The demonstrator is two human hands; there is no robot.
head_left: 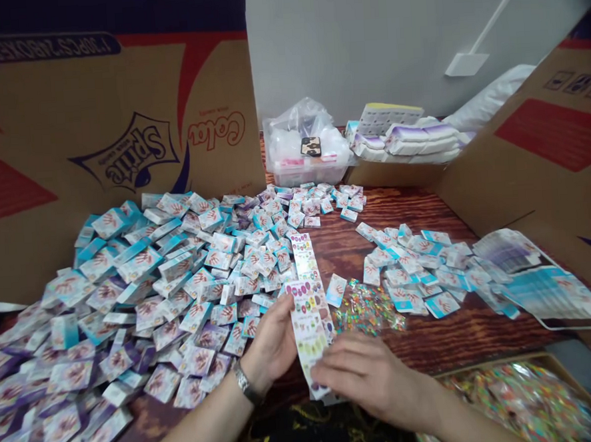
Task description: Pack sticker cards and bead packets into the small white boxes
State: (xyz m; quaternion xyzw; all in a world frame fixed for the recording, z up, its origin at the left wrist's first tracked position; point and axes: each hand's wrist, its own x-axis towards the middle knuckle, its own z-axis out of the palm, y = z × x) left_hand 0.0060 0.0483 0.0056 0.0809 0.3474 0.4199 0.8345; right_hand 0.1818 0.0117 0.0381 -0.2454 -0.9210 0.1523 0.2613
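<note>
A long white strip of printed stickers (310, 317) stands in front of me, with rows of small coloured pictures on it. It looks folded or layered, as a narrower printed part shows above its upper edge. My left hand (273, 342), with a watch on the wrist, grips the strip's left edge between thumb and fingers. Across its lower right part lie the fingers of my right hand (367, 373), closed against the strip. Just beyond my right hand is a clear bag of tiny colourful pieces (368, 308), beside a single small box (336, 290).
A large heap of small boxes (178, 275) fills the left side. Another pile of boxes (418, 267) lies right. Tall cardboard cartons (206, 73) wall the table. A plastic tub (307, 173) stands at the back; a carton of colourful packets (526, 393) sits low right.
</note>
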